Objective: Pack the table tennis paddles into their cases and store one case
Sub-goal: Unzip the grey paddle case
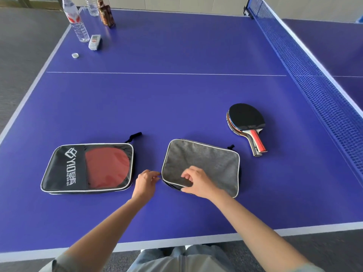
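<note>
Grey case (202, 163) lying flat on the desk (176, 95), its near-left corner pinched by the left hand (146, 180) while the right hand (196, 182) grips the near edge; stacked paddles (246, 124) wait well apart, toward the net. The black case (87, 168) already shows a red paddle. Likely risk: the soft case sliding or bunching if the zipper snags.

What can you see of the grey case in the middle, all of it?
The grey case is a flat rounded rectangle of felt-like fabric with pale piping and a black loop at its far right corner. It lies tilted on the blue table. The right hand rests on its near edge; the left hand pinches its near-left corner, where a dark gap shows.
</note>
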Tool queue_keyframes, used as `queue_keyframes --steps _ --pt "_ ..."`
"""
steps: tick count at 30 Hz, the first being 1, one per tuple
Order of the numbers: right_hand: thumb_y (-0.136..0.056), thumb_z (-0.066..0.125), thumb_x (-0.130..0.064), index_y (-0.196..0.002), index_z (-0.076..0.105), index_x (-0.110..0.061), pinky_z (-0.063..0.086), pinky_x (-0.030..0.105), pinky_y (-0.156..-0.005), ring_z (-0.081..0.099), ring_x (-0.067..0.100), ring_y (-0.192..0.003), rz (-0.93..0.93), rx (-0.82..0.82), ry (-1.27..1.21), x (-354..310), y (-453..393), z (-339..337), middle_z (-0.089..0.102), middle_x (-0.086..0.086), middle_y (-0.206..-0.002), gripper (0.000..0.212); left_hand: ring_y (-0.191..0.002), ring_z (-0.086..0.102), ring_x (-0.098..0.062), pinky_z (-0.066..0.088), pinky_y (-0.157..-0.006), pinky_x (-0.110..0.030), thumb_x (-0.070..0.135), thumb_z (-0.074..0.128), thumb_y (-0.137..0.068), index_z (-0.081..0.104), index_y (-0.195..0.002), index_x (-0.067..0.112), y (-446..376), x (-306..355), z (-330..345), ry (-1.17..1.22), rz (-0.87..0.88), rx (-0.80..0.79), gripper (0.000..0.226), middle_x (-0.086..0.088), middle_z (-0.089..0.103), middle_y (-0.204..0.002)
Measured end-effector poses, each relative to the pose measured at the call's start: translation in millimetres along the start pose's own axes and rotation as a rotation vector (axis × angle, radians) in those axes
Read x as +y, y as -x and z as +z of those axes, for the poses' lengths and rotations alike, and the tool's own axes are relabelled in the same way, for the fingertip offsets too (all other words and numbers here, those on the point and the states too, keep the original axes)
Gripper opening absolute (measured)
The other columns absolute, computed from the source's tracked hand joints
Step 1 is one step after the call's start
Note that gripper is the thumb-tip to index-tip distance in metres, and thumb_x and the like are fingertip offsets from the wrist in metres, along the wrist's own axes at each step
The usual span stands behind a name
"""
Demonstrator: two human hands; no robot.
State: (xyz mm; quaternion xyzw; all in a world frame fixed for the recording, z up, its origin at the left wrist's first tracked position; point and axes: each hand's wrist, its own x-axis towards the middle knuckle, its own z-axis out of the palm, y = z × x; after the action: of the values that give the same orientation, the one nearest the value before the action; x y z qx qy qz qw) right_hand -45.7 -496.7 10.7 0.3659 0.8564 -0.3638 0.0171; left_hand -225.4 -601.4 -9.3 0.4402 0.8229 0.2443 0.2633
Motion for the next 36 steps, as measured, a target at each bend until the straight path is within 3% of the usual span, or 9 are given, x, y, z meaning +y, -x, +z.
queue_keyframes --steps 5,11,18,21,25,30,34,36 --pt "-0.080 0.071 -0.023 -0.103 0.056 -0.006 0.048 0.037 -0.083 0.050 0.021 -0.103 -0.019 0.083 0.115 -44 -25 32 0.056 0.009 -0.108 0.033 -0.087 0.061 -0.032 0.042 -0.072 -0.029 0.002 0.056 -0.090 0.073 -0.099 0.007 14 -2 2 0.030 -0.026 0.009 0.020 -0.014 0.065 -0.095" --pt "-0.093 0.048 -0.015 -0.104 0.052 -0.003 0.049 0.037 -0.083 0.050 0.025 -0.107 -0.086 0.084 0.372 -53 -19 48 0.059 0.013 -0.106 0.017 -0.083 0.060 -0.030 0.043 -0.070 -0.031 0.002 0.053 -0.090 0.072 -0.091 0.007 16 -2 2 0.026 -0.025 0.001 0.020 -0.011 0.063 -0.090" --pt "-0.089 0.049 -0.009 -0.102 0.055 0.000 0.044 0.037 -0.085 0.056 0.029 -0.099 -0.123 0.048 0.315 -53 -12 39 0.063 0.016 -0.102 0.017 -0.079 0.060 -0.033 0.047 -0.068 -0.038 -0.001 0.050 -0.089 0.070 -0.089 0.007 -5 -3 -15 -0.048 0.010 0.012 0.021 -0.013 0.059 -0.091" --pt "-0.085 0.055 -0.008 -0.094 0.058 0.003 0.043 0.034 -0.077 0.056 0.030 -0.088 -0.198 0.029 0.226 -53 1 33 0.065 0.017 -0.092 0.014 -0.083 0.060 -0.034 0.049 -0.072 -0.043 -0.009 0.047 -0.083 0.067 -0.093 0.006 -23 1 -24 -0.094 0.075 -0.004 0.027 -0.014 0.058 -0.096" --pt "-0.081 0.060 -0.005 -0.087 0.060 0.004 0.037 0.027 -0.068 0.055 0.028 -0.077 -0.265 0.061 0.113 -56 19 30 0.064 0.016 -0.081 0.010 -0.077 0.053 -0.030 0.036 -0.064 -0.032 0.008 0.039 -0.087 0.064 -0.088 0.011 -57 12 -29 -0.088 0.035 0.043 0.025 -0.011 0.053 -0.095" --pt "-0.080 0.060 -0.003 -0.083 0.060 0.004 0.039 0.028 -0.066 0.054 0.026 -0.073 -0.250 0.074 0.065 -59 21 21 0.062 0.015 -0.077 0.007 -0.094 0.057 -0.038 0.044 -0.076 -0.042 -0.007 0.042 -0.085 0.061 -0.102 0.005 -89 21 -15 -0.191 0.063 0.006 0.029 -0.015 0.053 -0.109" --pt "-0.079 0.060 -0.001 -0.080 0.059 0.004 0.042 0.035 -0.065 0.053 0.028 -0.071 -0.255 0.127 0.031 -60 13 18 0.061 0.015 -0.074 0.005 -0.098 0.055 -0.037 0.039 -0.073 -0.035 0.005 0.045 -0.090 0.062 -0.099 0.006 -98 24 0 -0.015 -0.062 0.002 0.019 -0.012 0.052 -0.104" --pt "-0.079 0.061 0.000 -0.079 0.060 0.004 0.045 0.038 -0.065 0.053 0.029 -0.070 -0.246 0.163 0.018 -59 12 21 0.061 0.016 -0.073 0.005 -0.103 0.055 -0.034 0.039 -0.080 -0.034 0.010 0.049 -0.091 0.060 -0.106 0.006 -92 23 5 0.089 -0.113 0.001 0.020 -0.014 0.055 -0.110"
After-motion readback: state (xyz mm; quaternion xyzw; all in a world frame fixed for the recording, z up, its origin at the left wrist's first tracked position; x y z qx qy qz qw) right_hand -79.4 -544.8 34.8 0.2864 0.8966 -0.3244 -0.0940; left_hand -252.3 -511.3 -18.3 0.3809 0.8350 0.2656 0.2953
